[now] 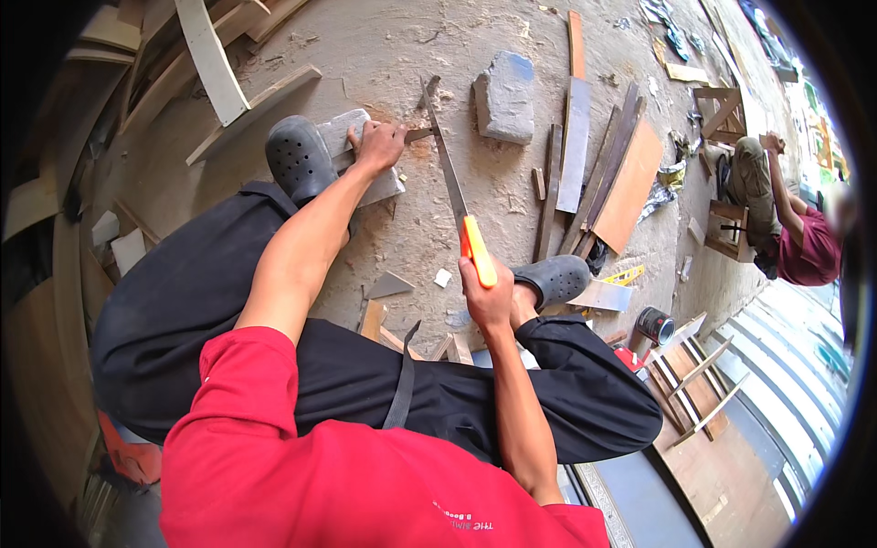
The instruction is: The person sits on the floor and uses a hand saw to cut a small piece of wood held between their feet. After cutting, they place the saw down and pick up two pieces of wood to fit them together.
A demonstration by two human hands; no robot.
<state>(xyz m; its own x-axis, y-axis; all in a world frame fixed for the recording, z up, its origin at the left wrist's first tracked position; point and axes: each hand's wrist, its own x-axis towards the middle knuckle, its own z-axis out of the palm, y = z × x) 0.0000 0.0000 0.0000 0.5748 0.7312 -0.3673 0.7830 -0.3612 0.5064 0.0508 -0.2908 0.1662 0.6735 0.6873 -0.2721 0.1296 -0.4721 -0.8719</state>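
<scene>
The work goes on at floor level, on a rough concrete floor (402,46) dusted with sawdust and strewn with offcuts. Curved wooden strips (210,59) lie heaped toward ten o'clock, and a bundle of flat boards (585,173) lies toward two o'clock, one of them a wider orange-brown panel (630,183). Two grey blocks show: one (505,96) sits free at about one o'clock, the other (370,160) lies under the left hand. The person wears two dark perforated clogs, one (299,157) just beside that block, the other (557,279) at about three o'clock. A small dark tin (654,325) stands toward four o'clock. A second person (795,237) crouches well apart at the three o'clock edge.

There is one handsaw (452,183). Its long axis runs nearly from twelve to six o'clock, tilted slightly, the blade tip pointing away toward twelve and the orange handle (478,251) toward the person. The right hand (489,297) has its grip closed round that handle. The left hand (379,144) presses down, fingers curled, on a thin wooden strip (416,135) lying across the block, where the saw blade meets it near eleven o'clock.
</scene>
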